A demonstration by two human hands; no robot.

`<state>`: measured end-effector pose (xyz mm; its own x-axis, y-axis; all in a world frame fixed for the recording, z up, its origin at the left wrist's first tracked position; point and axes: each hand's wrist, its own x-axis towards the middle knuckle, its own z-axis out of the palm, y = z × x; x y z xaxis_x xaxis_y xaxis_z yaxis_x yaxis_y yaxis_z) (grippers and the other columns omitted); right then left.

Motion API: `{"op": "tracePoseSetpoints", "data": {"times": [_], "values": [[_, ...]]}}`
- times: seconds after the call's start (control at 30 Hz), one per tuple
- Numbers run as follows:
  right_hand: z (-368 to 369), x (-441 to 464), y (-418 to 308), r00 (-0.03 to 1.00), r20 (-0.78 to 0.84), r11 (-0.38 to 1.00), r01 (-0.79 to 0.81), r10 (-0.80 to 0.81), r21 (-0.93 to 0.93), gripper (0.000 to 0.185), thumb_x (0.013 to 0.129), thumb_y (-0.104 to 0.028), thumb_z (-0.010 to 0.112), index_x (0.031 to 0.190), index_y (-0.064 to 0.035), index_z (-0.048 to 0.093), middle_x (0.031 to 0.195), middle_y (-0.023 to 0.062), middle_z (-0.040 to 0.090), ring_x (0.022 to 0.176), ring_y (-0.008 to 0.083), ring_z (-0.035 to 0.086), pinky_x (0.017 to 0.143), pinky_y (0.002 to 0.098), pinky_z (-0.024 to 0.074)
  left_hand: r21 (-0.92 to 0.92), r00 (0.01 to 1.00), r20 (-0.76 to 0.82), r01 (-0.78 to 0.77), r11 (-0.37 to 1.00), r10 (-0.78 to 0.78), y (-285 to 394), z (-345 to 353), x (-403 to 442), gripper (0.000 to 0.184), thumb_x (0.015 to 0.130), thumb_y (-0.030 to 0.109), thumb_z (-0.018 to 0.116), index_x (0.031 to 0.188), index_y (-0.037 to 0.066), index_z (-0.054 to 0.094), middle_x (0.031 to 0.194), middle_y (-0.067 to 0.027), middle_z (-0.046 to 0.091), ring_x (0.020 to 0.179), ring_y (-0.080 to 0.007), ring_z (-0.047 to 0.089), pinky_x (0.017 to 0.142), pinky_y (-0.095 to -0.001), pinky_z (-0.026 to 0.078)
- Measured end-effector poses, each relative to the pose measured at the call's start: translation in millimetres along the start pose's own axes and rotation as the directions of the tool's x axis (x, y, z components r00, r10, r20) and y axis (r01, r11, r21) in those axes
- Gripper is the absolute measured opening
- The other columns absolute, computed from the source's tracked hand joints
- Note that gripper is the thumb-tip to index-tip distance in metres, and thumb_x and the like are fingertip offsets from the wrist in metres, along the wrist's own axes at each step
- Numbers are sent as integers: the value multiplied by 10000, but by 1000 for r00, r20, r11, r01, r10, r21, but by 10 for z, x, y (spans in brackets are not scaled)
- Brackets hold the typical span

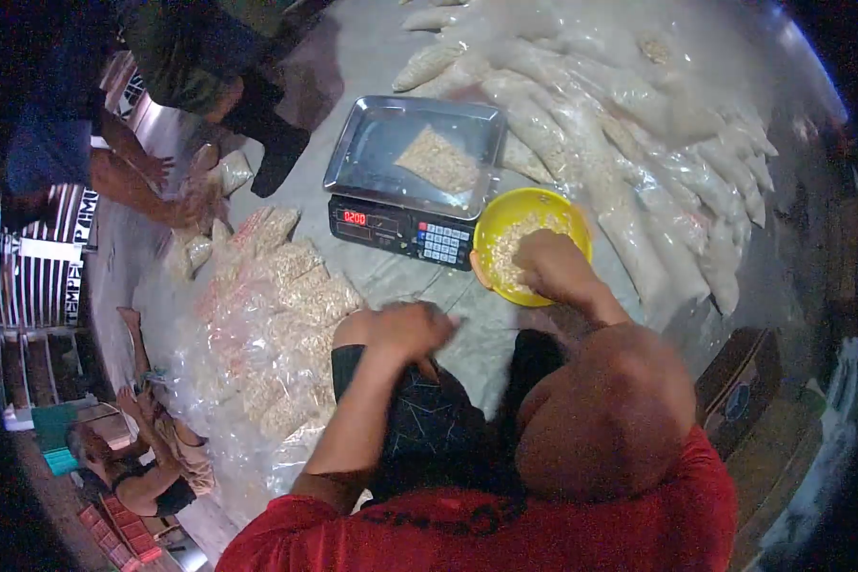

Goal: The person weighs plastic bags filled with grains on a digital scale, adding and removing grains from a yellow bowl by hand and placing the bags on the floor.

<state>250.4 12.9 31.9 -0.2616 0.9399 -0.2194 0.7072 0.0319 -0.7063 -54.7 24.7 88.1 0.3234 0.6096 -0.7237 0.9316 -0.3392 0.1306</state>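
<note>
Inside a yellow bowl [586, 238] of pale loose beans [510, 250], my right hand [555, 264] is curled down among the beans. Its fingertips are hidden, so what it grips is unclear. My left hand [412, 331] is over my bent left knee, its fingers smeared by motion. A digital scale [400, 229] stands just beyond, its red display reading 0200. On its steel tray [362, 143] lies a flat clear bag of beans [439, 160]. The bowl stands beside the scale's right corner.
Small filled bags [276, 315] are heaped on the left. Long filled plastic tubes [620, 143] lie piled at the right and back. A co-worker's hands [186, 200] handle bags at the far left; another person [148, 448] sits at the lower left.
</note>
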Motion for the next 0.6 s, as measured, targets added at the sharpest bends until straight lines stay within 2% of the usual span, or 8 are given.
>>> {"op": "tracePoseSetpoints", "data": {"times": [0.1,0.13,0.23,0.33,0.4,0.43,0.5,0.6], "values": [[45,-65,-29,1000,-19,991,-11,8,-137,363,917,-273,672,1206,-54,681,1150,220,691,1128,392,652,961,486,512,-275,940,-60,-338,900,335,445,-22,-127,632,960,629,563,1014,18,715,1048,-258,720,1028,-457,683,905,-537,530],[57,-97,-32,985,-170,996,-27,12,-84,332,907,-262,668,1163,-51,690,1140,231,689,1139,403,643,962,498,505,-284,940,-65,-339,897,335,580,-151,-166,632,960,629,563,1014,18,715,1048,-258,720,1028,-457,683,905,-537,530],[183,58,213,993,10,949,-109,117,-296,385,900,-312,690,1213,-88,689,1202,222,670,1108,419,661,954,509,529,-361,898,-250,-434,826,363,868,-615,-27,572,946,561,630,963,-8,688,983,-284,708,988,-466,686,872,-561,524],[113,130,91,989,2,980,-143,145,-136,430,896,-347,707,1248,-101,672,1180,222,659,1099,424,660,943,513,532,-317,824,-538,-394,862,179,962,-738,448,490,935,459,692,1123,9,635,1044,-244,681,986,-433,663,875,-552,509],[110,123,98,986,-24,983,-169,168,-76,449,901,-385,711,1255,-114,668,1169,225,653,1089,430,660,938,512,532,-53,376,-915,-474,879,147,906,-611,861,407,866,387,744,1052,41,637,991,-192,625,954,-405,604,849,-525,461],[122,107,154,995,-87,991,-63,52,-119,440,908,-376,704,1249,-100,667,1174,226,653,1087,427,661,939,512,530,-20,291,-947,-478,878,137,885,-604,937,388,842,327,757,1097,73,611,991,-133,572,934,-360,557,854,-482,426],[202,65,216,991,-121,985,33,-54,-168,433,916,-368,697,1243,-86,667,1178,227,652,1086,425,662,940,512,528,-22,265,-958,-453,891,111,849,-570,1064,364,850,314,743,1091,75,612,1000,-134,577,939,-357,562,851,-479,425],[249,185,89,978,52,979,-204,204,-10,370,953,-318,631,1196,-45,684,1184,247,675,1137,424,652,962,493,517,-18,304,-945,-410,912,118,753,-505,1300,341,862,289,721,1109,81,611,1031,-139,579,954,-350,565,841,-483,420]]}}
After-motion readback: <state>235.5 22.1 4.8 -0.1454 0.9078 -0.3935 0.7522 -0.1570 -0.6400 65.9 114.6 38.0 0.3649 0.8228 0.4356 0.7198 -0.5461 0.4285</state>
